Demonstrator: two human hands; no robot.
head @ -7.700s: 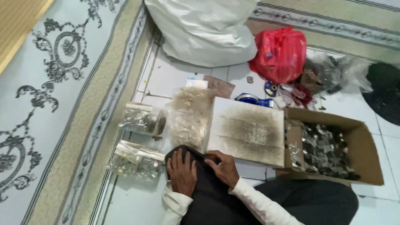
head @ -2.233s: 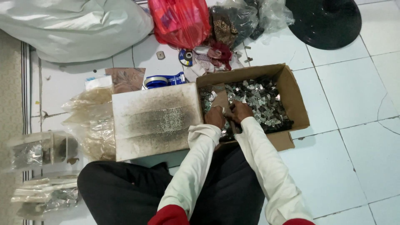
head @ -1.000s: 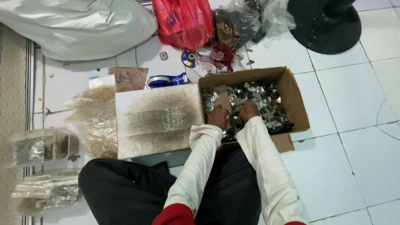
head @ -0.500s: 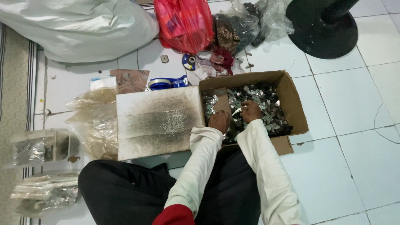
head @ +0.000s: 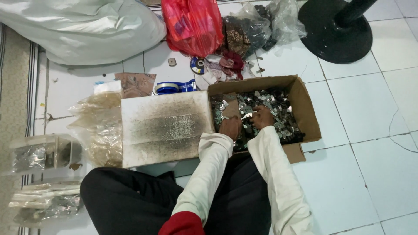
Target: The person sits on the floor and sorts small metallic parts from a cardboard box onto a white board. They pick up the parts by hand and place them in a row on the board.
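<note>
Both hands in the box (head: pixel 307 114), right of the board (head: pixel 165 128). Left hand (head: pixel 230 127) curled into the metal parts (head: pixel 278 115); right hand (head: pixel 262 116) pinches one. Parts probably light, stiff, sharp-edged; pinch flat faces.

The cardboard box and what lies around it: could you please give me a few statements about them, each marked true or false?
1. Both hands, left hand and right hand, are inside the cardboard box. True.
2. The box holds small metal parts. True.
3. The red plastic bag lies inside the box. False: it lies on the floor beyond it.
4. The black round base stands left of the box. False: upper right.
</note>
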